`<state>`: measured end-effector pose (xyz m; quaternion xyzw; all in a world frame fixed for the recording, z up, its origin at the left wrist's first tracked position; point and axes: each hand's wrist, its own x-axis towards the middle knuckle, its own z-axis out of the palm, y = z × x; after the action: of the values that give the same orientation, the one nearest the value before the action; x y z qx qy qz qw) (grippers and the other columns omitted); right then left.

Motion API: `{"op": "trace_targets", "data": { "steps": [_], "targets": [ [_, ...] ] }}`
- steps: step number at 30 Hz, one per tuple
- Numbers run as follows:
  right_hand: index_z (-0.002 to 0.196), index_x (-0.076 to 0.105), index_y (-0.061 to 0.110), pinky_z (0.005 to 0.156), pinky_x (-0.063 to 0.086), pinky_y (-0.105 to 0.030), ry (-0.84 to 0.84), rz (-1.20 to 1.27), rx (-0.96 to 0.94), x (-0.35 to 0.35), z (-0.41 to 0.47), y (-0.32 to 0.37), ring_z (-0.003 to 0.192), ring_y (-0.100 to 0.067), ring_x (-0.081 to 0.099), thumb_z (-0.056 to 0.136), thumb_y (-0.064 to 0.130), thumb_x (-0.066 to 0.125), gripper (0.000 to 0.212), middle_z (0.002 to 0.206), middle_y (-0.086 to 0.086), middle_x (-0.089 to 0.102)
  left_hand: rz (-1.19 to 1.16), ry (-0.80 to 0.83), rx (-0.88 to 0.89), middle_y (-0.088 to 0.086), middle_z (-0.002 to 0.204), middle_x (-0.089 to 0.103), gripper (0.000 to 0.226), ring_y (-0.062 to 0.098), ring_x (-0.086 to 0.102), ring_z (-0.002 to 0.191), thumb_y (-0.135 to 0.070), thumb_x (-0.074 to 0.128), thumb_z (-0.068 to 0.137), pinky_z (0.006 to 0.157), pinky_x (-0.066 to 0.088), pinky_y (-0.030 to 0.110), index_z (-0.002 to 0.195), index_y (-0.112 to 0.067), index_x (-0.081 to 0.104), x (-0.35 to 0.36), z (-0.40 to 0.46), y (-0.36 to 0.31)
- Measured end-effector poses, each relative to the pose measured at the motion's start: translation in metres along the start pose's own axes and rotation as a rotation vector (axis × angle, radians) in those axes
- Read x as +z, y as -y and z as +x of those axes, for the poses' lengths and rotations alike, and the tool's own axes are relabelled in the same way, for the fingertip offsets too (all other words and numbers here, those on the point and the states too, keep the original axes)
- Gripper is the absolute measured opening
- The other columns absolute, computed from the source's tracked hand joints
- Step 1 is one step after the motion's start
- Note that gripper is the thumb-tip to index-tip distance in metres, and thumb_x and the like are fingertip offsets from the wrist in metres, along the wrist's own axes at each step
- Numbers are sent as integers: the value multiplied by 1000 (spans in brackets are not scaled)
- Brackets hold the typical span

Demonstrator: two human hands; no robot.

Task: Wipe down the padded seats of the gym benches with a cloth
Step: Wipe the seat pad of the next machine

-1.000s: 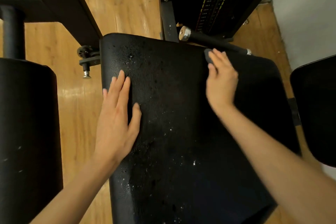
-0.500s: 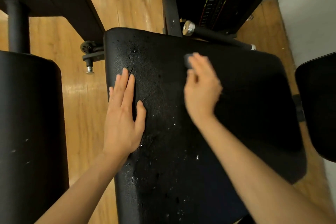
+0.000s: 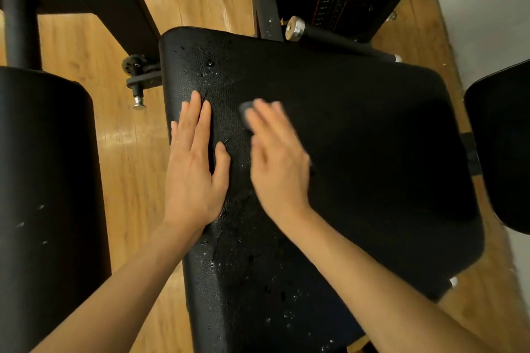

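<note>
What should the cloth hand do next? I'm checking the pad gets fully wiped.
Probably draw the right hand and its cloth toward the near end of the seat pad. Droplets still speckle that area, while the far right looks dry. The left hand rests flat on the left edge, steadying it.

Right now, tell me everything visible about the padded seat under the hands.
The padded seat is a broad black cushion with rounded corners and a pebbled, vinyl-like skin. Droplets speckle its left side and near end; the right part looks matte. The left hand lies flat on its left edge. The right hand, blurred, presses a small dark cloth on it.
</note>
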<state>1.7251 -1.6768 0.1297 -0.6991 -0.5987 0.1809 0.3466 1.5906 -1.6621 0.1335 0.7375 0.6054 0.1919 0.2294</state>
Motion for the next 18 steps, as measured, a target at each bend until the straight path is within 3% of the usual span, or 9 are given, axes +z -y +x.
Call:
{"op": "trace_targets", "data": {
  "steps": [3,4,7,8,10,13,15,18],
  "targets": [
    [135,57,7,117,32,-42,192,-52,-315,-21,11,-38,139,-25,42,94,-2,53,42,145,-8,51,-7,3,9,1,168,10,58,12,2,155,-18,40,105,127,3,38,159,-11,20,0,0,0],
    [136,56,8,119,28,-40,174,-62,-267,-28,21,-55,140,-24,41,95,-1,52,42,145,-7,50,-13,-4,5,0,168,10,57,11,2,155,-19,40,105,127,1,36,159,-11,20,0,0,0],
    [139,52,12,118,20,-22,9,-42,115,-24,34,-47,144,-18,32,98,6,51,41,149,-2,47,-4,-16,4,-1,168,10,57,10,2,155,-20,39,106,127,1,34,159,-12,20,1,0,0],
    [139,53,12,119,23,-26,-7,-39,133,-17,23,-33,145,-19,32,98,7,52,41,149,-2,47,4,-19,9,0,168,10,57,11,2,155,-20,39,106,127,1,34,159,-11,20,1,-1,0],
    [137,55,9,118,31,-42,70,6,-25,-16,-19,-10,145,-23,33,98,3,53,40,148,-5,48,12,-22,20,1,168,10,57,12,2,155,-20,38,106,127,0,34,159,-11,20,1,0,0],
    [136,56,6,118,30,-45,250,44,-228,-37,-72,-14,145,-23,33,97,-3,54,40,148,-6,48,13,-27,20,2,168,10,57,13,2,155,-20,38,105,127,2,36,158,-10,20,1,1,1],
    [134,57,4,119,27,-45,227,49,-207,-30,-45,-24,143,-26,36,97,-4,52,39,145,-9,50,11,-25,22,2,168,10,57,13,2,155,-21,38,105,127,2,37,158,-10,20,1,0,2],
    [135,56,6,119,27,-41,58,-9,-19,-1,23,-11,142,-27,37,98,2,49,37,144,-8,51,7,-24,22,2,168,10,57,13,2,155,-22,36,106,127,2,36,159,-11,19,2,0,2]
  ]
}}
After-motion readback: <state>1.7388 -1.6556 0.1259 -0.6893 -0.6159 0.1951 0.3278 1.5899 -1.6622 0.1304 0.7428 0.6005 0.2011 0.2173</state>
